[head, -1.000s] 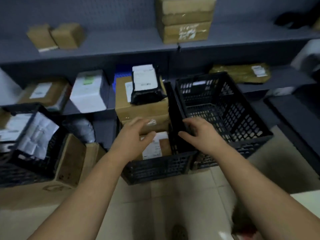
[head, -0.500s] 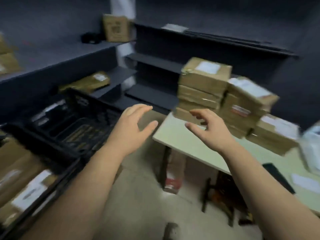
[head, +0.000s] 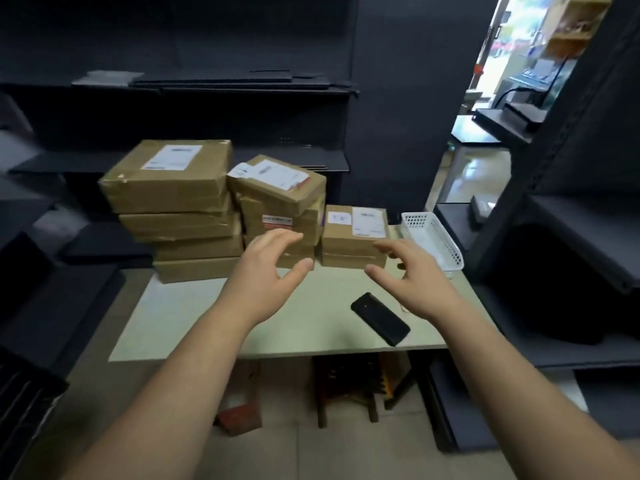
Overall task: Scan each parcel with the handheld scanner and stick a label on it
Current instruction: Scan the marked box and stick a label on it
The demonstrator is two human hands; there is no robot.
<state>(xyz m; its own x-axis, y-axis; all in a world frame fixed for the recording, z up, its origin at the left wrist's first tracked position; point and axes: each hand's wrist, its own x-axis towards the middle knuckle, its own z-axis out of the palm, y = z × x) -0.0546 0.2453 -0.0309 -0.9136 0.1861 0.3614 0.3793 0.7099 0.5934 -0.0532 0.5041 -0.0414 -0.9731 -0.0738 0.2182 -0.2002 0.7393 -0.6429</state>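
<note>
Parcels (head: 169, 178) stacked on the counter (head: 194, 317)
Over it the left grip (head: 263, 282) and right grip (head: 419, 282) hover spread, holding nothing; scanner (head: 380, 318) lies flat near the right grip; white basket (head: 433, 237) at the counter's right rear, contents unclear.

On the tabletop (head: 194, 323), three parcel stacks stand in a row at the back: the tallest stack (head: 180, 209) on the left, the middle stack (head: 280, 199) against it, and the lowest stack (head: 353, 237) just to the right. A basket (head: 433, 237) sits right of that. A handheld device (head: 380, 319) lies nearer the front edge. Shelves (head: 207, 84) stand behind.
</note>
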